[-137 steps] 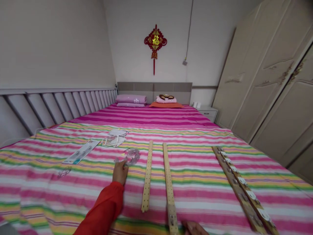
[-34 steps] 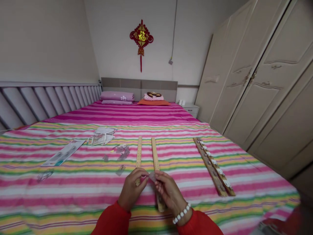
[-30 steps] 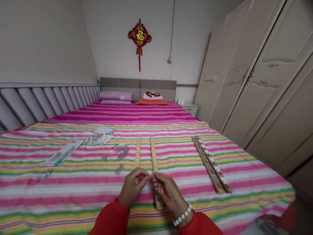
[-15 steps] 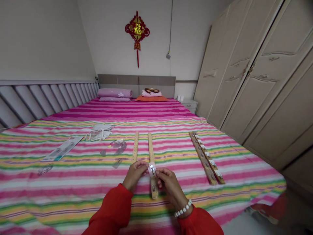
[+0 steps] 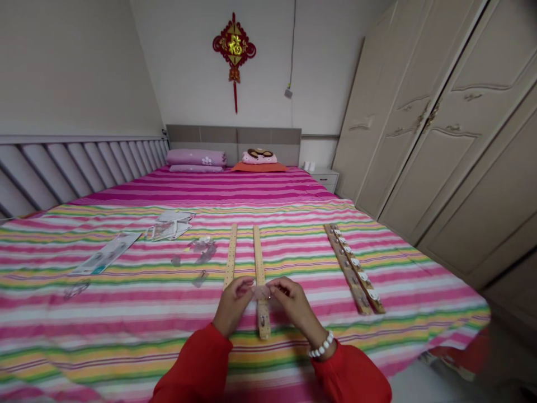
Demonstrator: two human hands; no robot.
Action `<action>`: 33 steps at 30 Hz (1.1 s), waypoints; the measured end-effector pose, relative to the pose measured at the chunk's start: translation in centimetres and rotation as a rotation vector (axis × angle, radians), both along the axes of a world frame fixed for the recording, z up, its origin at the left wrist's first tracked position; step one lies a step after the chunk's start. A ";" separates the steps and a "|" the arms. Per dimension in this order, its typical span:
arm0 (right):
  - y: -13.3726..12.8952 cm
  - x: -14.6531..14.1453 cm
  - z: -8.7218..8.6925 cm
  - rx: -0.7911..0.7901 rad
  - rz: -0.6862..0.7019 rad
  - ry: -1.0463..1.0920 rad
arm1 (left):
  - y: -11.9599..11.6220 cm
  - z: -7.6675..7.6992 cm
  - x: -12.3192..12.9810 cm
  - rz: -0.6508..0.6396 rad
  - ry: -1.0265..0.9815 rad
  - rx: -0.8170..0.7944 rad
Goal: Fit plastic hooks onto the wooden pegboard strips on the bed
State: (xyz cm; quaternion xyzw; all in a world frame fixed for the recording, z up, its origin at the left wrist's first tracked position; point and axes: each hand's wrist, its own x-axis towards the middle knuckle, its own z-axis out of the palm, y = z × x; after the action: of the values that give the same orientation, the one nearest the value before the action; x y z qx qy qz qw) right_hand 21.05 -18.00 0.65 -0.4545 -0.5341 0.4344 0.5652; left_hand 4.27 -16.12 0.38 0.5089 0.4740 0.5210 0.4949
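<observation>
Head view: gold 福 [image 5: 235,45] on red hanging [image 5: 234,74]

Counted two hands [image 5: 232,308] [image 5: 296,307]; one small clear piece [image 5: 262,292] was pinched between them. Pale strips [image 5: 230,257] [image 5: 259,254]: two, by and between the hands. Brown strips [image 5: 347,270] [image 5: 358,270]: two, lay well right.

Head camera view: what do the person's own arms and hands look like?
Both arms wear bright red sleeves, the left sleeve and right sleeve ending near the wrists, with no visible markings. The left hand and right hand are gloveless. A bracelet of chunky white beads circles the right wrist.
</observation>
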 end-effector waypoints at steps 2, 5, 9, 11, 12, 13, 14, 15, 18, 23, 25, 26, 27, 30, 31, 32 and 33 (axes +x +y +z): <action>0.1 0.0 0.5 0.102 0.015 -0.144 | -0.1 0.5 0.0 -0.044 0.040 0.071; 0.1 -0.3 1.1 0.173 0.047 -0.256 | -0.3 0.6 0.2 -0.123 0.086 0.071; 0.3 -0.6 1.4 0.176 0.039 -0.242 | -0.3 0.1 0.4 -0.174 0.105 0.054; 0.5 -0.7 1.3 0.148 0.017 -0.190 | -0.2 0.0 0.5 -0.211 0.097 0.049; 0.6 -0.7 1.2 0.121 0.005 -0.150 | -0.2 0.0 0.5 -0.226 0.096 0.045; 0.8 -0.7 1.0 0.083 -0.006 -0.098 | -0.1 0.0 0.5 -0.232 0.096 0.040; 1.0 -0.7 0.8 0.037 -0.014 -0.036 | 0.0 0.0 0.5 -0.228 0.093 0.030; 1.1 -0.6 0.6 -0.012 -0.018 0.033 | 0.2 0.0 0.5 -0.215 0.082 0.014; 1.4 -0.6 -0.4 -0.137 -0.021 0.214 | 0.8 -0.3 0.5 -0.144 0.009 -0.088; 1.7 -1.2 -2.5 -0.246 -0.020 0.313 | 2.0 -2.0 0.9 -0.054 -0.073 -0.228; 1.8 -1.5 -3.4 -0.274 -0.045 0.320 | 2.2 -2.7 1.1 -0.035 -0.079 -0.216; 1.8 -1.7 -3.8 -0.284 -0.062 0.324 | 2.2 -3.0 1.2 -0.025 -0.079 -0.210; 1.9 -1.8 -4.2 -0.292 -0.076 0.325 | 2.3 -3.3 1.3 -0.017 -0.077 -0.203; 2.0 -2.1 -4.9 -0.305 -0.104 0.323 | 2.4 -4.1 1.4 0.001 -0.043 -0.180; 2.0 -2.1 -5.0 -0.305 -0.110 0.322 | 2.5 -4.3 1.4 0.009 -0.024 -0.169; 2.0 -2.1 -5.0 -0.304 -0.116 0.321 | 2.6 -4.6 1.4 0.016 -0.003 -0.157; 2.0 -2.2 -5.1 -0.301 -0.122 0.322 | 2.7 -4.8 1.4 0.023 0.019 -0.146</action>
State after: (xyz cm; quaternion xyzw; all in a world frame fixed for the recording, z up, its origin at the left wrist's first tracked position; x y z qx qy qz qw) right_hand 18.89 -15.98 -4.46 -0.4902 -0.3377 0.5410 0.5941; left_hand 5.70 -13.45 -4.45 0.4711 0.5211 0.4858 0.5201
